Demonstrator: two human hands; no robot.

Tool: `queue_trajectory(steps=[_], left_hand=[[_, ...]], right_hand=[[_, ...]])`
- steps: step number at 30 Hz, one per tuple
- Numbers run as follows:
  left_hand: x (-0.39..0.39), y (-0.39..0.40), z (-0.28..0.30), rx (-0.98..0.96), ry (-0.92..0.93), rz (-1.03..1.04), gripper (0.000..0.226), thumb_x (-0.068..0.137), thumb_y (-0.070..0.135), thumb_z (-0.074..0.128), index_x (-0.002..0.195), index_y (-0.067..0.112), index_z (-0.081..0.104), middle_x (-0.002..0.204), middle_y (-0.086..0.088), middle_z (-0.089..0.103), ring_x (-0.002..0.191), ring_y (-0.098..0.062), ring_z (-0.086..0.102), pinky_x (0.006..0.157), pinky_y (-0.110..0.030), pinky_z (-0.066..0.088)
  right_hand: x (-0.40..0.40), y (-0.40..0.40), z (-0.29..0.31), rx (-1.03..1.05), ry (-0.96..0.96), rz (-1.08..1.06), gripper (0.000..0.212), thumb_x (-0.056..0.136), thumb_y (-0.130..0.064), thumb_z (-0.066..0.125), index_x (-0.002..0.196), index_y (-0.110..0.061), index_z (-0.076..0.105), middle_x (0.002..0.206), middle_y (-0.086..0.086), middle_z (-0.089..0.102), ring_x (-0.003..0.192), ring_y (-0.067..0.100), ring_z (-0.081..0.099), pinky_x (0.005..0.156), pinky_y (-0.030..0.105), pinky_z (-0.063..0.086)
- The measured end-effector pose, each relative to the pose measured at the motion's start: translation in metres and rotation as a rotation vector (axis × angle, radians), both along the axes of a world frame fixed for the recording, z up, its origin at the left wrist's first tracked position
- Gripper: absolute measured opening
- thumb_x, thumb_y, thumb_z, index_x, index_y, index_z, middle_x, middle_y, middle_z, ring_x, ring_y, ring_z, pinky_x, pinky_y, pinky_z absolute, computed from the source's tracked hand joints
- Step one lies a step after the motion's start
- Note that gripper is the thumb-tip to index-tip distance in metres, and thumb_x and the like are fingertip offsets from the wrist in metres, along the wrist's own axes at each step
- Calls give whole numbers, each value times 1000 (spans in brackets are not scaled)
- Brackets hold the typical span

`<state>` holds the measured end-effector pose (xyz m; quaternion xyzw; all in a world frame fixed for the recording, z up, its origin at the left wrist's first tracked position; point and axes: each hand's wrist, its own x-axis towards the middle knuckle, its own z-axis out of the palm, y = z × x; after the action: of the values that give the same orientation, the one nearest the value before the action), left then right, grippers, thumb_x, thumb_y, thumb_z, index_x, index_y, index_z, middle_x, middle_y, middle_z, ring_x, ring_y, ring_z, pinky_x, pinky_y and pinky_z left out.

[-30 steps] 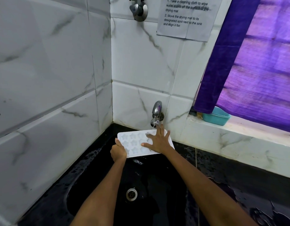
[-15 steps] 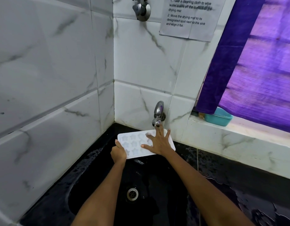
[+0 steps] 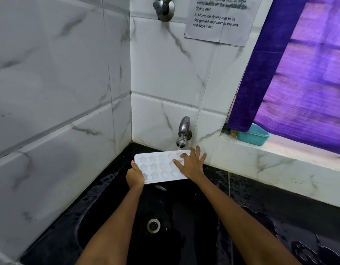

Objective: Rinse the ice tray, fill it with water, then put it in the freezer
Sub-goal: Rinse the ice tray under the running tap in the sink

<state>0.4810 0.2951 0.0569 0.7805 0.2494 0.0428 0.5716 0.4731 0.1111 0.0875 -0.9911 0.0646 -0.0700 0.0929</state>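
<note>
A white ice tray (image 3: 157,166) with star-shaped cells is held level over the black sink (image 3: 111,213), just under the metal tap (image 3: 183,133). A thin stream of water falls from the tap onto the tray's far right corner. My left hand (image 3: 134,176) grips the tray's near left corner. My right hand (image 3: 193,164) lies flat on the tray's right end with its fingers spread, covering several cells.
The sink's drain (image 3: 153,225) is below the tray. White marble tiles close in the left and back. A teal tub (image 3: 254,135) sits on the window ledge under a purple curtain (image 3: 299,73). The black counter (image 3: 289,217) at right is wet.
My view has shifted slightly. Both hands and the tray stay in nearly the same place under the tap.
</note>
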Motion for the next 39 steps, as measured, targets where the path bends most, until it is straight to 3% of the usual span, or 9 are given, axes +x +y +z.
queue_trajectory(steps=[4,8,12,15,19,26,30,34,39], left_hand=[[0,3,2,-27,1,30,63,104,33,24,112,-18,60,117,-34,60,111,-44,57,93,-43,44],[-1,11,3,3,-2,22,63,104,33,24,111,-18,60,117,-35,60,111,-44,57,93,-44,44],[-2,15,3,-6,15,46,63,104,33,24,112,-18,59,118,-35,60,112,-45,57,94,-44,44],[-3,17,1,13,5,21,64,104,34,25,109,-18,61,115,-35,61,110,-45,58,92,-45,45],[-4,19,0,-14,23,33,64,104,34,25,111,-19,59,117,-36,60,112,-45,57,94,-45,44],[-5,18,5,-22,0,30,64,104,34,24,109,-18,61,114,-35,61,108,-45,59,92,-45,45],[-6,21,8,4,-38,11,64,105,32,23,105,-18,62,111,-34,62,106,-44,59,89,-43,45],[-9,17,11,-26,-18,31,62,105,32,23,112,-17,60,118,-34,60,111,-44,57,92,-43,44],[-6,30,12,8,-25,41,62,105,31,23,112,-19,59,118,-36,59,112,-45,56,93,-43,43]], right_hand=[[5,7,3,48,87,34,65,87,-64,42,138,-25,41,156,18,2,143,38,-18,109,67,-5],[6,5,6,-148,93,58,60,86,-67,35,132,-32,48,156,20,0,143,39,-17,104,71,-8],[7,9,5,-42,116,81,62,84,-68,40,135,-32,45,156,20,-3,142,39,-20,105,71,-9],[5,7,8,-136,132,72,56,86,-68,36,126,-33,54,156,21,3,143,39,-17,104,71,-9],[6,10,5,-131,142,116,66,84,-69,39,138,-31,41,156,20,-11,143,38,-20,106,70,-6],[6,8,2,-81,123,101,64,85,-68,38,139,-33,37,156,19,-3,144,38,-15,109,69,-4],[6,3,7,-106,119,104,59,85,-68,37,130,-32,49,155,21,7,144,38,-13,108,69,-4],[6,9,6,37,157,96,65,84,-67,43,139,-32,37,157,18,-7,143,38,-18,109,67,-5],[2,-5,8,55,-35,123,51,87,-57,48,122,-21,55,152,14,20,145,33,-1,114,59,7]])
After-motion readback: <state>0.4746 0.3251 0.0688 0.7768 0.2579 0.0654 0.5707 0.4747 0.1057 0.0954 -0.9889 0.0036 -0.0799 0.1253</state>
